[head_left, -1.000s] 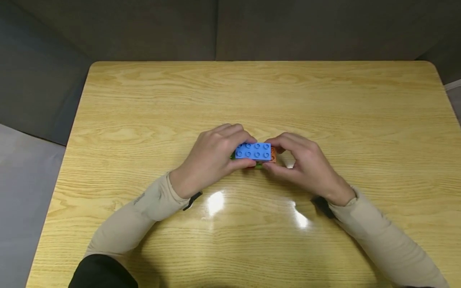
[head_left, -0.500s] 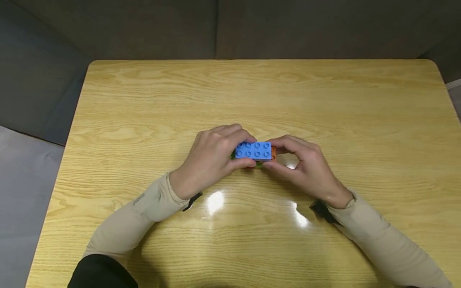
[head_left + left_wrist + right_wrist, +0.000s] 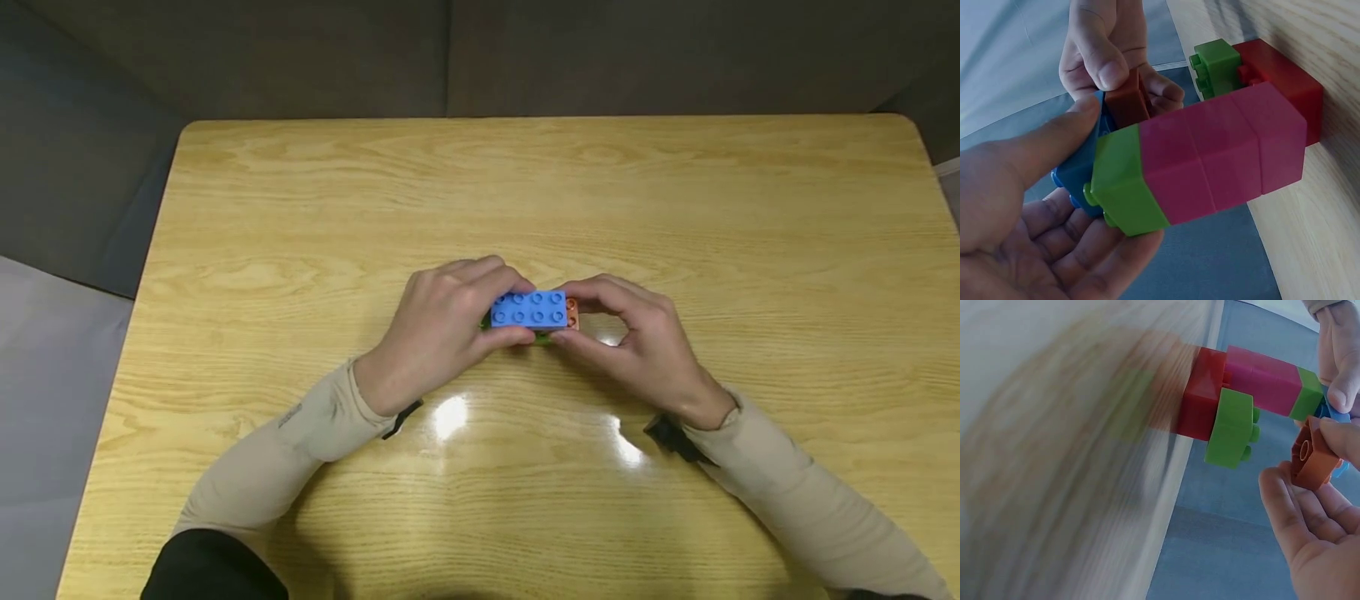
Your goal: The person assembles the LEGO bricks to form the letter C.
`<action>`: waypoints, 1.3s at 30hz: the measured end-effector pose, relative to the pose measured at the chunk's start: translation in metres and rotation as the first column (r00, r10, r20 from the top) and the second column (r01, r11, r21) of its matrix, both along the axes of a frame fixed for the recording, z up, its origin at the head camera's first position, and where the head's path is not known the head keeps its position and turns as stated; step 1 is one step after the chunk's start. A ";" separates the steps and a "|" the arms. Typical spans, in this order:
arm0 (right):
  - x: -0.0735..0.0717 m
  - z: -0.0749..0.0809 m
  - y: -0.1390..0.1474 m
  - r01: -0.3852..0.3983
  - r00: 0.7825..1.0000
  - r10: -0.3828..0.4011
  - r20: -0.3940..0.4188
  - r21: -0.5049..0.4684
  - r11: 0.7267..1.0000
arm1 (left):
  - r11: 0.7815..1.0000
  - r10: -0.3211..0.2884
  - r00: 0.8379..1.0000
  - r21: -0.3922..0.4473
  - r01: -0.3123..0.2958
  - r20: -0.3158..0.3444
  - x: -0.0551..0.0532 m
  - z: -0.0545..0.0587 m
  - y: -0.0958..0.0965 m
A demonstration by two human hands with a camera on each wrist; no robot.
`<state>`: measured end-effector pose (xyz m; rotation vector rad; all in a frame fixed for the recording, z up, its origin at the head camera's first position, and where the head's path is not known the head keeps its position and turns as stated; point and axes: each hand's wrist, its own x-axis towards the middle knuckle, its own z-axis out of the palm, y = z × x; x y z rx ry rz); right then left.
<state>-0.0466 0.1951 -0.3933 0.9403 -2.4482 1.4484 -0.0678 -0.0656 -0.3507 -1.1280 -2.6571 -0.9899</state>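
Note:
Around the long blue brick (image 3: 528, 309) curl the thumb and fingers of my left hand (image 3: 442, 325). My right hand (image 3: 648, 342) pinches an orange brick (image 3: 1313, 453) against the blue brick's underside, at its right end; its hollow bottom faces the table. Under the blue brick's other end is a light green brick (image 3: 1125, 181), on a column of pink bricks (image 3: 1210, 156). That column rises from a red brick (image 3: 1288, 75) on the table. A second green brick (image 3: 1230, 428) stands on the red one, below the orange brick with a gap between. Whether orange and blue are fully joined cannot be seen.
The wood-grained table (image 3: 300, 200) spreads around the stack, with glare spots in front of the hands. Dark grey panels (image 3: 300, 58) stand behind its far edge. Both forearms rest in from the near side.
Both hands keep their hold on the bricks. My right hand has shifted only slightly, at the orange brick. The head view has tilted a little, so the table's far edge sits higher.

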 end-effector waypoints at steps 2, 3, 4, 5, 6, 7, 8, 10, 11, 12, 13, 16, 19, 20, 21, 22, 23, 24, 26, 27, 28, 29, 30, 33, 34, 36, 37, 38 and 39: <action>0.000 0.000 0.000 -0.005 1.000 0.005 0.007 -0.008 1.000 | 1.000 -0.001 1.000 0.001 0.001 -0.005 0.000 0.000 0.000; 0.000 0.001 -0.001 -0.009 1.000 0.009 0.010 -0.012 1.000 | 1.000 0.000 1.000 0.002 0.000 -0.005 0.000 0.000 -0.001; -0.001 0.001 -0.001 -0.012 1.000 0.012 0.016 -0.013 1.000 | 1.000 0.002 1.000 0.003 -0.002 -0.005 0.000 -0.001 -0.001; -0.001 0.001 -0.002 -0.013 1.000 0.013 0.020 -0.012 1.000 | 1.000 0.003 1.000 0.005 -0.003 -0.004 0.000 -0.001 -0.002; -0.001 0.002 -0.002 -0.015 1.000 0.015 0.027 -0.010 1.000 | 1.000 0.004 1.000 0.007 -0.004 -0.002 0.000 -0.001 -0.002; -0.001 0.002 -0.002 -0.014 0.999 0.014 0.033 -0.003 1.000 | 1.000 0.005 1.000 0.008 -0.005 0.001 0.001 -0.001 -0.003; -0.001 0.003 -0.003 -0.014 0.999 0.014 0.040 0.000 1.000 | 1.000 0.007 1.000 0.008 -0.007 0.003 0.001 -0.002 -0.003; -0.001 0.004 -0.004 -0.014 0.999 0.014 0.051 0.006 1.000 | 1.000 0.008 1.000 0.013 -0.008 0.002 0.001 -0.002 -0.003; -0.001 0.005 -0.004 -0.012 0.998 0.011 0.057 0.010 1.000 | 1.000 0.008 1.000 0.014 -0.008 0.003 0.001 -0.002 -0.004; -0.001 0.005 -0.005 -0.009 0.998 0.009 0.065 0.010 1.000 | 1.000 0.009 1.000 0.013 -0.009 0.004 0.000 -0.002 -0.004; -0.001 0.005 -0.006 -0.004 0.998 0.003 0.067 0.016 1.000 | 1.000 0.010 1.000 0.012 -0.010 0.003 0.000 -0.002 -0.003; -0.001 0.006 -0.008 0.019 0.998 -0.021 0.053 0.048 0.999 | 1.000 0.008 1.000 0.013 -0.008 0.006 0.000 -0.002 -0.004; -0.002 0.006 -0.009 0.037 0.999 -0.039 0.023 0.087 0.995 | 1.000 0.006 1.000 0.015 -0.006 0.009 -0.001 -0.001 -0.004; -0.002 0.007 -0.010 0.041 0.999 -0.043 0.013 0.099 0.994 | 1.000 0.005 1.000 0.017 -0.005 0.010 -0.001 -0.001 -0.004; -0.002 0.007 -0.010 0.045 0.999 -0.046 0.008 0.109 0.993 | 1.000 0.005 1.000 0.020 -0.005 0.010 -0.001 -0.001 -0.004; -0.002 0.008 -0.011 0.045 0.999 -0.047 0.011 0.114 0.992 | 1.000 0.006 1.000 0.020 -0.006 0.010 -0.001 -0.001 -0.004; -0.002 0.008 -0.011 0.046 0.999 -0.048 0.015 0.119 0.992 | 1.000 0.006 1.000 0.020 -0.006 0.009 -0.001 -0.001 -0.004; -0.002 0.008 -0.012 0.047 0.999 -0.050 0.020 0.124 0.991 | 1.000 0.007 1.000 0.020 -0.007 0.009 -0.001 -0.001 -0.004; -0.002 0.009 -0.014 0.049 0.998 -0.053 0.037 0.125 0.991 | 1.000 0.010 1.000 0.019 -0.010 0.008 0.000 -0.002 -0.005; -0.001 0.009 -0.015 0.051 0.997 -0.057 0.044 0.124 0.991 | 1.000 0.011 1.000 0.017 -0.011 0.009 0.000 -0.002 -0.005; -0.001 0.009 -0.015 0.051 0.997 -0.057 0.052 0.118 0.992 | 1.000 0.011 1.000 0.016 -0.012 0.009 0.000 -0.002 -0.005; -0.001 0.008 -0.016 0.053 0.997 -0.060 0.057 0.111 0.992 | 1.000 0.012 1.000 0.016 -0.012 0.011 0.000 -0.003 -0.005; 0.000 0.008 -0.016 0.056 0.996 -0.063 0.061 0.104 0.993 | 1.000 0.013 1.000 0.015 -0.013 0.011 0.000 -0.002 -0.005; 0.000 0.007 -0.017 0.061 0.995 -0.066 0.075 0.071 0.996 | 1.000 0.016 1.000 0.013 -0.016 0.012 0.001 -0.002 -0.005; 0.001 0.006 -0.017 0.060 0.994 -0.065 0.082 0.057 0.997 | 1.000 0.018 1.000 0.012 -0.018 0.012 0.001 -0.002 -0.005; 0.001 0.006 -0.017 0.062 0.993 -0.065 0.095 0.031 0.998 | 1.000 0.022 1.000 0.009 -0.022 0.009 0.001 -0.002 -0.004; 0.001 0.005 -0.016 0.060 0.993 -0.062 0.101 0.017 0.998 | 1.000 0.023 1.000 0.009 -0.023 0.008 0.001 -0.001 -0.004; 0.001 0.005 -0.016 0.059 0.993 -0.059 0.106 0.005 0.998 | 1.000 0.024 1.000 0.007 -0.024 0.006 0.001 -0.001 -0.004; 0.001 0.005 -0.016 0.058 0.992 -0.057 0.111 -0.007 0.998 | 1.000 0.024 1.000 0.006 -0.024 0.004 0.002 -0.001 -0.004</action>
